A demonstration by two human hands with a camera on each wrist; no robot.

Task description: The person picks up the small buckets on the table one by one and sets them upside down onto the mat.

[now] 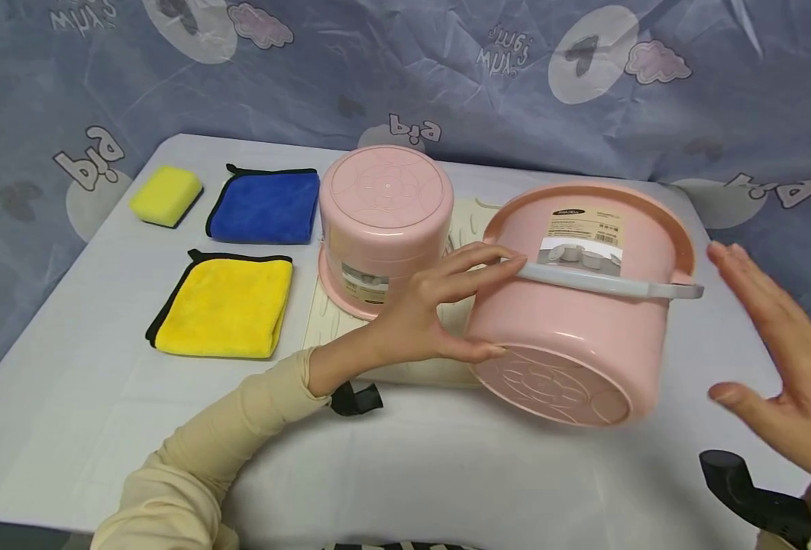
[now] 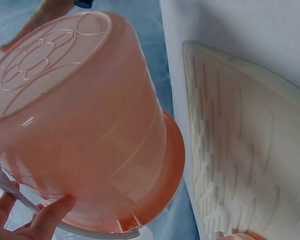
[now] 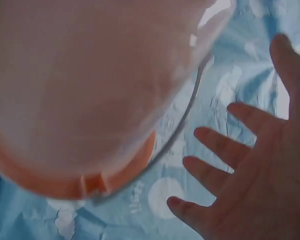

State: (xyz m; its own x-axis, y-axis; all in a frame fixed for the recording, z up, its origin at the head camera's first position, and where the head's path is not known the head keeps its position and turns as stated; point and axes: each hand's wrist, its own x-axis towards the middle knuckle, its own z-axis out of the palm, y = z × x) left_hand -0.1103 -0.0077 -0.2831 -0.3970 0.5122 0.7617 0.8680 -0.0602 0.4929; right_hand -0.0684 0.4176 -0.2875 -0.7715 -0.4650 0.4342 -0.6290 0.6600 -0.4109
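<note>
A large pink plastic bucket (image 1: 570, 325) is tilted upside down at the right of the head view, its moulded base toward me and its rim away. My left hand (image 1: 433, 305) holds it by the side, fingers at its grey handle (image 1: 584, 280) and thumb by the base edge. In the left wrist view, fingers (image 2: 52, 215) lie on the handle and bucket wall. To the right, my right hand (image 1: 800, 367) is spread with straight fingers, apart from the bucket. A smaller pink bucket (image 1: 388, 187) stands upside down left of the large one.
Under the smaller bucket lies a cream ribbed mat (image 1: 405, 372). On the left of the white table (image 1: 89, 428) are a yellow sponge (image 1: 165, 195), a folded blue cloth (image 1: 264, 206) and a folded yellow cloth (image 1: 223, 309). A patterned blue-grey sheet (image 1: 392, 76) hangs behind.
</note>
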